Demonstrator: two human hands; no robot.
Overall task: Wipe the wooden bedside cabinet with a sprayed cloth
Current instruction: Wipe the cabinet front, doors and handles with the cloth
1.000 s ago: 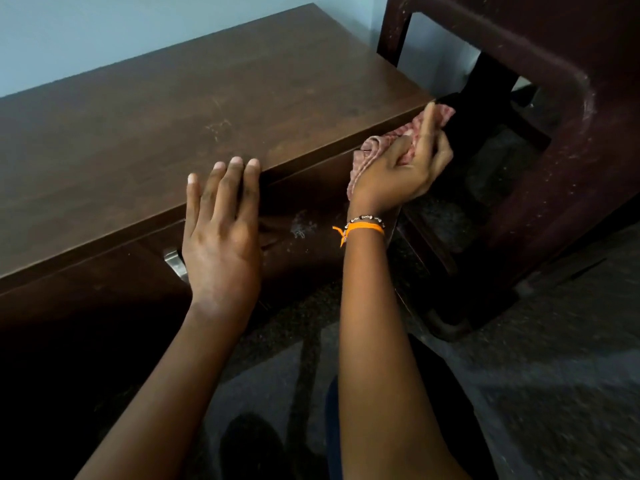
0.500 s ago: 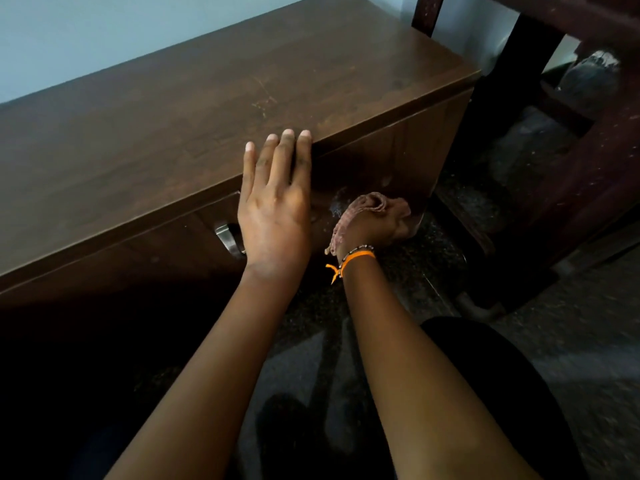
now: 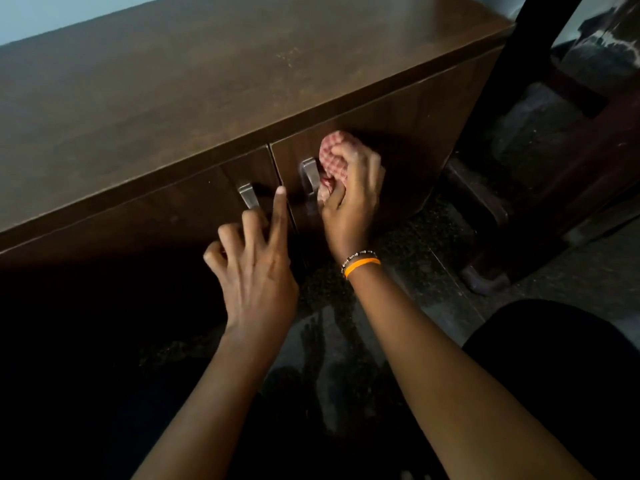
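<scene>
- Head view looks down on the wooden bedside cabinet, its brown top bare and faintly scuffed, two doors meeting at a seam on the front.
- Right hand grips a bunched red-checked cloth, fingers curled round it, pressing it against the right door just beside that door's metal handle.
- Cloth sits high on the door face, close under the overhanging top edge; part of it is hidden inside the fist.
- Left hand holds nothing: its forefinger points up toward the door seam, the other fingers bend loosely in front of the left door, below its handle. Whether the fingertips touch the wood I cannot tell.
- An orange band and a beaded bracelet ring the right wrist.
- Dark chair frame stands to the right of the cabinet, its foot on the speckled floor.
- Lower part of the cabinet front falls into deep shadow.
</scene>
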